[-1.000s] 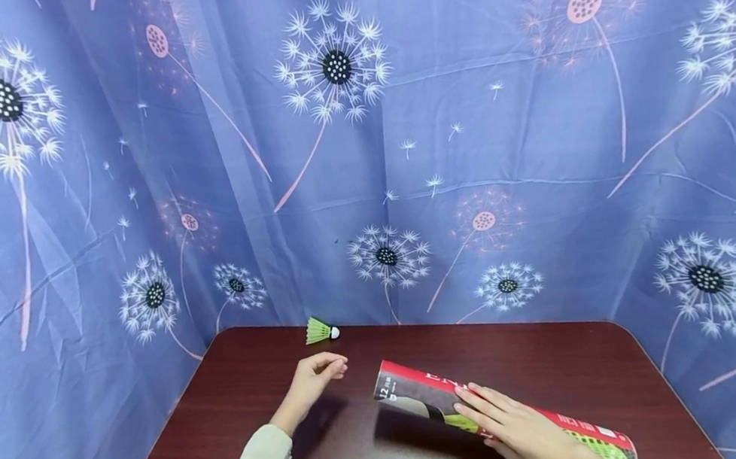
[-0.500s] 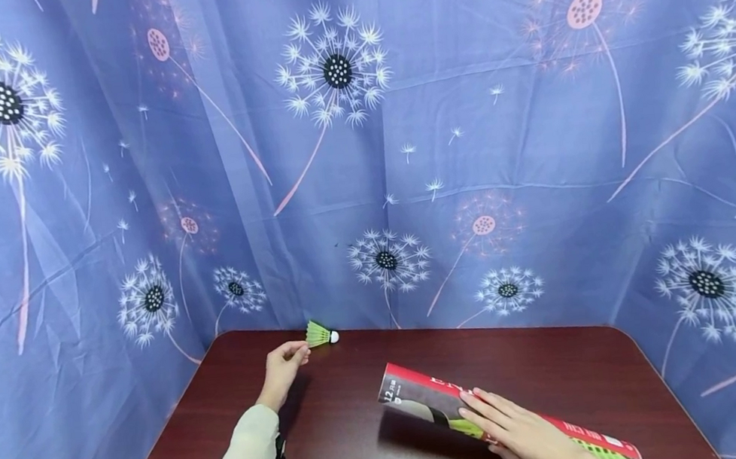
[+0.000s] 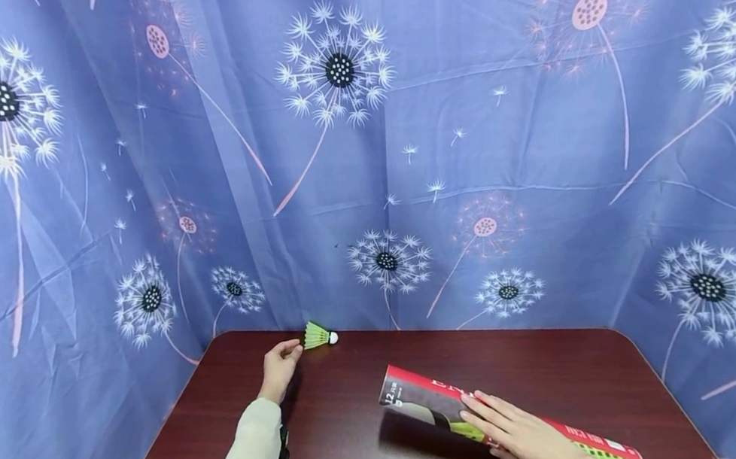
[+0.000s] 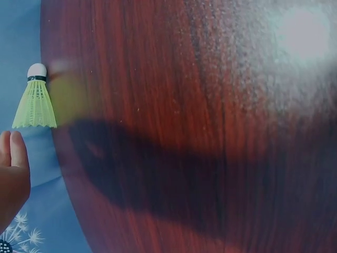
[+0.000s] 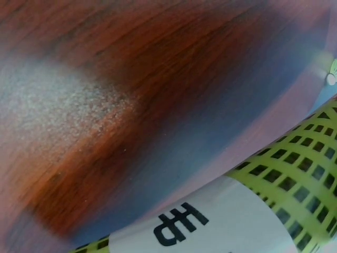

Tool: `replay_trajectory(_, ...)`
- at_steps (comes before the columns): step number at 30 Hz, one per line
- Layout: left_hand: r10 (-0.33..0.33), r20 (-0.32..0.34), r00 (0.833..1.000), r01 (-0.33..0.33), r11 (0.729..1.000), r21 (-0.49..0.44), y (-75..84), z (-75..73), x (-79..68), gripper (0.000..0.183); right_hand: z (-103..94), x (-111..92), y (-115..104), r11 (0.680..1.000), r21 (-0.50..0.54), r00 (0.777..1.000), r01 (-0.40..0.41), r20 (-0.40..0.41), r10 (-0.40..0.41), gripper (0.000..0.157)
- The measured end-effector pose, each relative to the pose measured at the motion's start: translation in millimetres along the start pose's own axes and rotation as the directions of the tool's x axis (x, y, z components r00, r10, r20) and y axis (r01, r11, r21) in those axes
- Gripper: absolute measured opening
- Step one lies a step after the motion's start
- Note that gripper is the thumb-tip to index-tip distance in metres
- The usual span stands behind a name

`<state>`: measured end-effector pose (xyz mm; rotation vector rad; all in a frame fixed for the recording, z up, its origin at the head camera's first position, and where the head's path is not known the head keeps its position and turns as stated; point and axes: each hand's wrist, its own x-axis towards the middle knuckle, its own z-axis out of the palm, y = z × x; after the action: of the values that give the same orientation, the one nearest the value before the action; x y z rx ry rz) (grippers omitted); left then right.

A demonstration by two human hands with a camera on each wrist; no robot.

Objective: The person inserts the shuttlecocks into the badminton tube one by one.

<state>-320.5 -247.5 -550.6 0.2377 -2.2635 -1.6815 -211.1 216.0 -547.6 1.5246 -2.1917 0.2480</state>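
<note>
At the table's far edge lies a yellow-green shuttlecock (image 3: 317,335) with a white cork (image 4: 37,70). My left hand (image 3: 279,370) is just left of its skirt; the left wrist view shows a narrow gap between the fingertips (image 4: 19,150) and the skirt rim. My right hand (image 3: 521,435) holds a red, grey and green shuttlecock tube (image 3: 421,397), its fingers laid across the top. The tube slants, its left end toward the back, with a dark shadow under it. The right wrist view shows the tube's green lattice print (image 5: 295,179) but not the hand.
The dark red wooden table (image 3: 350,428) has rounded far corners. A blue curtain (image 3: 438,123) with dandelion prints hangs behind it and along both sides. A bright glare spot (image 4: 305,34) lies on the tabletop.
My left hand has moved left and farther back, from open tabletop to beside the shuttlecock's skirt. The shuttlecock and the tube in my right hand stay almost where they were.
</note>
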Motion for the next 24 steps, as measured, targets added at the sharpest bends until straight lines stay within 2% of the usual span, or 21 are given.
replay_trajectory(6, -0.009, 0.009, 1.0, 0.01, 1.0, -0.016, -1.9, 3.4, 1.4, 0.028, 0.2, 0.5, 0.0, 1.0, -0.01, 1.0, -0.002, 0.0, 0.002, 0.056)
replay_trajectory(11, -0.026, 0.051, 0.998, 0.03, 0.997, -0.077, -5.9, 11.5, 11.4, 0.036, -2.1, 0.5, 1.8, 1.0, -0.005, 1.0, -0.002, -0.019, 0.002, 0.053)
replay_trajectory(12, -0.017, 0.049, 0.999, 0.022, 0.995, -0.098, -13.6, 13.6, 16.7, 0.033, -2.8, 0.6, 2.0, 1.0, -0.005, 1.0, -0.002, -0.02, 0.002, 0.052)
replay_trajectory(13, -0.009, 0.058, 0.998, 0.016, 0.994, -0.107, -39.8, 17.2, 33.0, 0.037, -3.1, 0.3, 2.2, 1.0, -0.006, 1.0, -0.002, -0.018, 0.002, 0.052)
replay_trajectory(15, 0.01, 0.045, 0.999, -0.004, 0.992, -0.124, -56.6, 21.1, 42.9, 0.041, -3.7, -0.1, 2.1, 1.0, -0.008, 1.0, -0.004, -0.011, 0.004, 0.053)
replay_trajectory(16, -0.012, 0.049, 0.999, 0.018, 0.992, -0.126, -57.8, 21.7, 44.8, 0.044, -3.7, -0.3, 2.0, 1.0, -0.009, 1.0, -0.006, -0.006, 0.005, 0.053)
replay_trajectory(18, -0.015, 0.054, 0.998, 0.021, 0.993, -0.113, -61.6, 22.3, 47.6, 0.048, -3.3, -0.5, 1.6, 1.0, -0.01, 1.0, -0.007, -0.002, 0.007, 0.052)
replay_trajectory(19, -0.038, 0.073, 0.997, 0.045, 0.994, -0.098, -58.4, 22.9, 47.2, 0.056, -3.1, -1.0, 1.4, 1.0, -0.015, 1.0, -0.008, -0.002, 0.008, 0.052)
replay_trajectory(20, -0.059, 0.077, 0.995, 0.066, 0.994, -0.09, -38.5, 22.2, 36.8, 0.054, -3.1, -1.3, 1.1, 1.0, -0.017, 1.0, -0.009, -0.004, 0.009, 0.051)
replay_trajectory(21, -0.075, 0.105, 0.992, 0.084, 0.993, -0.084, -39.1, 22.9, 37.8, 0.057, -3.1, -1.4, 1.1, 1.0, -0.02, 1.0, -0.01, -0.008, 0.009, 0.051)
replay_trajectory(23, -0.044, 0.122, 0.992, 0.054, 0.995, -0.081, -60.7, 27.7, 50.7, 0.058, -3.2, -1.9, 1.1, 1.0, -0.02, 1.0, -0.012, -0.011, 0.011, 0.052)
replay_trajectory(24, -0.009, 0.133, 0.991, 0.023, 0.995, -0.1, -80.6, 31.2, 60.8, 0.059, -3.3, -2.2, 1.2, 1.0, -0.02, 1.0, -0.012, -0.011, 0.012, 0.052)
